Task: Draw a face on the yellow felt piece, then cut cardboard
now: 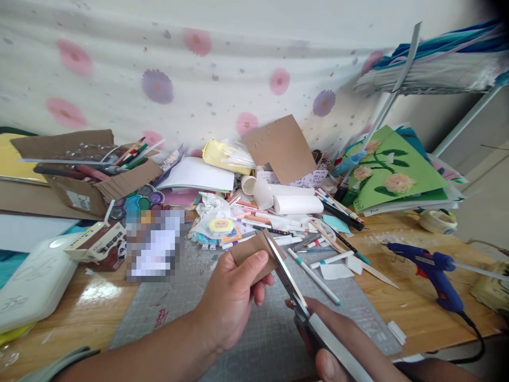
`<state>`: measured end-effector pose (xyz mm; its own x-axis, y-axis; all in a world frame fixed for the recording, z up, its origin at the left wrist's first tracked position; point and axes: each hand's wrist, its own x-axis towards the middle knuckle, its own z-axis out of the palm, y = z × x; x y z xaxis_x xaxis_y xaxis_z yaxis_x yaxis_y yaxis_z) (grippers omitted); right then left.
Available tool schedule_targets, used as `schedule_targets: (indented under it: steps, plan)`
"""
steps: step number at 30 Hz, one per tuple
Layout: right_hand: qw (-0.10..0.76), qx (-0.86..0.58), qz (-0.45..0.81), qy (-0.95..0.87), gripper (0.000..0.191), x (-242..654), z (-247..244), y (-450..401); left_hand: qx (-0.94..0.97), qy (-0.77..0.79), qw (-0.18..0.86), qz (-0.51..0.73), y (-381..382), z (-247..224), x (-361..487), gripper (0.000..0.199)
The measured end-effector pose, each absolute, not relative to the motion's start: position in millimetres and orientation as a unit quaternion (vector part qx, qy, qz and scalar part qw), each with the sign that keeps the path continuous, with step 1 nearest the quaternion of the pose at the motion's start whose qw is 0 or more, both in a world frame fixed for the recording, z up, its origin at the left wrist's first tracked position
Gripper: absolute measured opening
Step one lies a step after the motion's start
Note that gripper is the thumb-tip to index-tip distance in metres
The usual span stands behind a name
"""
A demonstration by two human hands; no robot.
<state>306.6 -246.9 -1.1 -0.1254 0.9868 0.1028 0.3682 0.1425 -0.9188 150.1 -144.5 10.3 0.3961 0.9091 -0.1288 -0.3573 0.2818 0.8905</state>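
Observation:
My left hand pinches a small piece of brown cardboard between thumb and fingers, above the cutting mat. In my right hand is a pair of scissors, its long metal blades pointing up and away from me. The blades lie at the right part of the cardboard, and a sliver of brown shows on their far side. My right fingers wrap round the scissor handles, which are partly hidden. A grey cutting mat lies beneath both hands.
Pens and markers litter the mat's far side, near white paper rolls. On the right lies a blue glue gun with its cord. A cardboard box of tools and a white device stand left.

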Motion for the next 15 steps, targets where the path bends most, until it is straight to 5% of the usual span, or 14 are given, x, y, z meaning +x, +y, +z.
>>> schedule_targets:
  steps: [8, 15]
  plan:
    - [0.338, -0.564, 0.388, -0.646, 0.069, 311.0, -29.4, -244.4, 0.402, 0.344, 0.733, 0.427, -144.8, 9.4, 151.5, 0.026]
    - [0.371, -0.573, 0.419, -0.598, 0.061, 310.4, -25.2, -247.9, 0.392, 0.360, 0.735, 0.421, -145.2, 7.9, 152.3, 0.027]
